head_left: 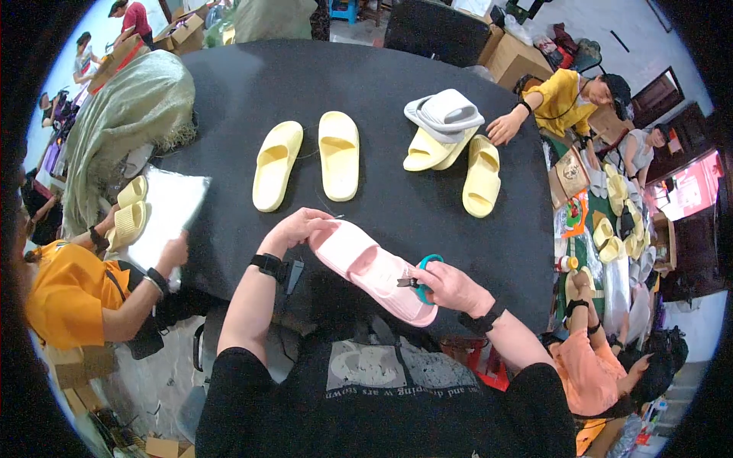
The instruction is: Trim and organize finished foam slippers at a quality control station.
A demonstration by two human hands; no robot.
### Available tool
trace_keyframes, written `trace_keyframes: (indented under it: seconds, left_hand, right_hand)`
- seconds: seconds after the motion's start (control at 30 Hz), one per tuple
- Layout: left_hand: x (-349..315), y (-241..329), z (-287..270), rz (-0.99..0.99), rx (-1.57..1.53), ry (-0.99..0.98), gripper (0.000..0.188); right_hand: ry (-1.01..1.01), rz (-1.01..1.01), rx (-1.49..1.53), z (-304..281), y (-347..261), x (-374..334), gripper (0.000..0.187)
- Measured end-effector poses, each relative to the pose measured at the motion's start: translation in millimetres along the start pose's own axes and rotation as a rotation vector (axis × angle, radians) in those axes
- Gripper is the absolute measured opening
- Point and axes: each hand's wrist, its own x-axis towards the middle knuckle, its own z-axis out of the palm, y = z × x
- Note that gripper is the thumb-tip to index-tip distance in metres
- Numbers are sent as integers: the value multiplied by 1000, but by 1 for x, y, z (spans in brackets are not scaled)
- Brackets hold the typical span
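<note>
A pink slide slipper [372,269] is held slantwise near the table's front edge, its strap end toward the left. My left hand [294,230] grips it at that end, fingers closed over the rim. A small dark bit shows by the fingertips, too small to name. Closed around teal-handled scissors [430,267], my right hand [456,291] is over the slipper's other end, the short dark blades pointing left above the footbed. Whether the right fingers also touch the slipper, I cannot tell. Beyond my hands lie a yellow slipper [277,166] and another yellow slipper [338,156], side by side.
Grey slippers [444,114] rest on yellow ones at the right of the black table [374,76]. A co-worker's hand [505,126] is beside a yellow slipper [482,177]. At left, another person in orange handles a clear plastic bag [164,214] and yellow slippers [127,221].
</note>
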Motion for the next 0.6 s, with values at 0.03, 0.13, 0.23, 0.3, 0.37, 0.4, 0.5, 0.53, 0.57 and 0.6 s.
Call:
trace_keyframes:
  seconds: [0.03,0.13,0.23,0.3,0.37,0.4,0.5,0.53,0.57,0.6]
  left_hand:
    - [5,-1,0,-15,-42,-19,32]
    - [-7,-6,5,113,-320,30,31]
    - [1,-7,12,-22,-335,240,27]
    - [-5,-10,19,16,-327,360,30]
    - [-6,-31,22,35,-333,408,30]
    - [-11,-37,28,51,-319,416,31]
    - [-33,-62,32,38,-174,378,32]
    - [-47,-61,34,-20,-125,371,32]
    - [-59,-64,36,-76,-79,362,33]
    - [-65,-74,37,-84,-75,363,33]
  right_hand:
    - [1,53,-16,5,3,1,67]
    - [100,161,20,3,-7,2,60]
    - [229,301,97,8,-10,-3,50]
    - [291,473,44,25,2,-29,48]
    - [434,590,60,39,9,-46,49]
    - [464,699,98,42,13,-61,52]
    - [585,816,12,49,38,-101,60]
    - [572,785,-57,45,46,-109,61]
    - [600,842,-93,42,57,-113,62]
    - [626,902,-131,40,66,-118,62]
